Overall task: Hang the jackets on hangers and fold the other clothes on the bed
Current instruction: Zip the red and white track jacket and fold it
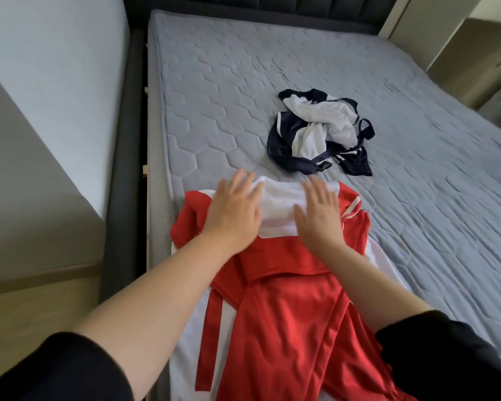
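Note:
A red and white garment [284, 299] lies spread along the near left part of the bed [214, 96]. My left hand [232, 212] lies flat on its white upper band, fingers straight and spread. Just to the right, my right hand [320, 212] presses flat on the same white band. Farther up the mattress a navy and white garment [315, 131] lies in a crumpled heap, apart from both hands.
The grey quilted mattress stretches far and right of the clothes. A dark bed frame [122, 169] runs along the left side, with a white wall beside it and a strip of wooden floor [26, 314] below. A dark headboard [272, 7] stands at the far end.

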Available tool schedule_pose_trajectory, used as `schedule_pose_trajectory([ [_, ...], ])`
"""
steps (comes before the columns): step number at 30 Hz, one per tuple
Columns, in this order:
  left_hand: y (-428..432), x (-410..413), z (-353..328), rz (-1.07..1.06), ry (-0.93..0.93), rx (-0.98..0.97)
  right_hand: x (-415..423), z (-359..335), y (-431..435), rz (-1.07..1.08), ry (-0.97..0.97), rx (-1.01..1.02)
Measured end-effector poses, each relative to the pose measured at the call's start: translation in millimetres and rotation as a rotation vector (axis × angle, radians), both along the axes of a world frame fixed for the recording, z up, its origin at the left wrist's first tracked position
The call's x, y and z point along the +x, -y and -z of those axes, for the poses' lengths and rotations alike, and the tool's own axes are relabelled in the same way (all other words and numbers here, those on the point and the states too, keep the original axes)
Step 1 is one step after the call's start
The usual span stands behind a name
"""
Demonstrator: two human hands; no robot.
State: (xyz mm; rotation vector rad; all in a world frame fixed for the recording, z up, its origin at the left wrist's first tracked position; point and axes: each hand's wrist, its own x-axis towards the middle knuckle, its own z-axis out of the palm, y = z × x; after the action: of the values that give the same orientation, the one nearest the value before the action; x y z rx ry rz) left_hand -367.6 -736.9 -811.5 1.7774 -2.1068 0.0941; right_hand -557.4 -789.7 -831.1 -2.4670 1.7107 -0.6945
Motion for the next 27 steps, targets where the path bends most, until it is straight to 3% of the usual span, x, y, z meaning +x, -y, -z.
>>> schedule_pose_trajectory([
  [3,-21,4,44,-0.088,0.179,0.425,-13,35,-13,-0.019,-0.325,0.236],
  [5,-37,20,67,-0.186,0.183,0.486,-41,50,-13,0.112,-0.371,0.344],
  [11,-43,26,59,-0.246,0.136,0.466,-54,47,-7,0.256,-0.383,0.441],
  [14,-42,11,36,-0.225,0.099,0.287,-30,32,-13,0.278,-0.226,0.366],
  [16,-46,-4,23,-0.022,0.058,0.02,-17,28,-28,0.133,-0.13,0.185],
  [18,-58,-17,24,0.262,0.026,-0.138,-17,35,-47,-0.061,-0.1,0.15],
  [20,-71,-22,31,0.348,0.134,-0.034,-29,47,-65,-0.134,-0.125,0.286],
  [22,-79,-21,35,0.284,0.199,0.107,-45,58,-73,-0.111,-0.127,0.367],
  [27,-83,-25,30,0.322,0.129,-0.04,-44,56,-70,-0.076,-0.165,0.428],
])
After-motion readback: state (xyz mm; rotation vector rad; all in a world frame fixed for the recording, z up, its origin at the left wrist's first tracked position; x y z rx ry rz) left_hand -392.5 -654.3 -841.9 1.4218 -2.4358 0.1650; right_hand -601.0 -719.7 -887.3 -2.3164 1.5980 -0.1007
